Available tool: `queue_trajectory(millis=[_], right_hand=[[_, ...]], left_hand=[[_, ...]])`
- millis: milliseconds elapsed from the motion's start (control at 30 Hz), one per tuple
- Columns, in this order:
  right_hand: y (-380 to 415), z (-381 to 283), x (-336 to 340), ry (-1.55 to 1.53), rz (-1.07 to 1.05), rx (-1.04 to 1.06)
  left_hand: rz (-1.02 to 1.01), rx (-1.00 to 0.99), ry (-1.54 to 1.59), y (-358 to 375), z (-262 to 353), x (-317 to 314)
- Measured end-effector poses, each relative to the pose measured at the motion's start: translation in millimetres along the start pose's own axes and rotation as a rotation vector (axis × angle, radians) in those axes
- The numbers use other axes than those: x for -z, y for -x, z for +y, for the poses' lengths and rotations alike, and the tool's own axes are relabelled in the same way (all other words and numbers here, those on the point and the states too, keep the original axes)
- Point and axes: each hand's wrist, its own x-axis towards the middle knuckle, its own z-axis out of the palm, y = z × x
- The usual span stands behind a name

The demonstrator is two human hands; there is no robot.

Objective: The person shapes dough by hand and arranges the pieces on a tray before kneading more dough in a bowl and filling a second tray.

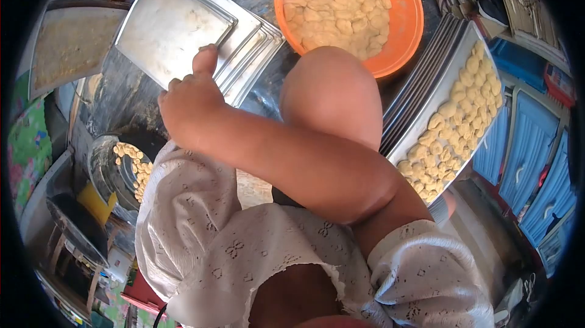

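Note:
My right hand (194, 99) reaches across my body to a stack of flat metal baking trays. Its thumb lies along one edge of the top tray (173, 26) and its fingers curl at the near corner, partly hidden by the hand. More metal trays (247, 63) fan out beneath. My left hand is out of sight. Beyond my bent knee (332, 93) stands an orange basin (407, 20) holding many flattened, pale dough pieces (341, 11).
To the right, a tall stack of trays (420, 75) carries small dough pieces (463, 115) on top. Lower left, a dark round pan (100, 160) holds more pieces (140, 172). A wok-like black pan (73, 227) lies beyond. Blue-fronted drawers (530, 139) line the right side.

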Motion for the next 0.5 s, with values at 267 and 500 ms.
queue_trajectory(millis=[267, 500], right_hand=[[-34, 27, 8, -0.291, 0.722, -0.137], [-29, 33, -11, -1.13, 0.833, -0.386]], left_hand=[[0.26, 0.188, 0.365, 130, -4, 185], [0.824, 0.008, 0.401, 226, 30, 226]])
